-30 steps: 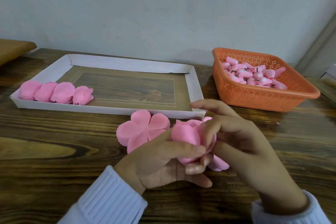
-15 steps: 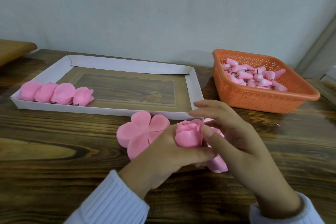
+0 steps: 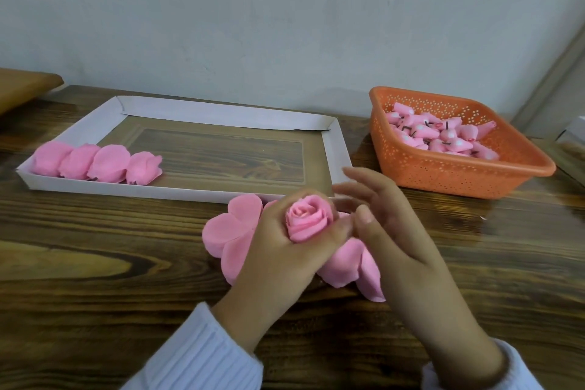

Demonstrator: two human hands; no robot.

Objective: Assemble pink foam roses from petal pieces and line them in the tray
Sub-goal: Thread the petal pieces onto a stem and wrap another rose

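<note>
The left hand (image 3: 278, 250) holds a small pink rose (image 3: 308, 218) just in front of the tray (image 3: 221, 111), with its fingers curled round the bottom of the rose. The right hand (image 3: 389, 225) is open and holds nothing. Its thumb is right next to the rose. Flat petal pieces (image 3: 231, 228) lie on the counter (image 3: 95, 263) under both hands, also in front of the tray. Four finished roses (image 3: 95, 163) sit in a row at the tray's left end. An orange basket (image 3: 459, 174) of pink buds stands right of the tray. I think this rose is being shaped. Next it may need one more petal piece wrapped on softly, then a spot in the tray beside the fourth rose.
</note>
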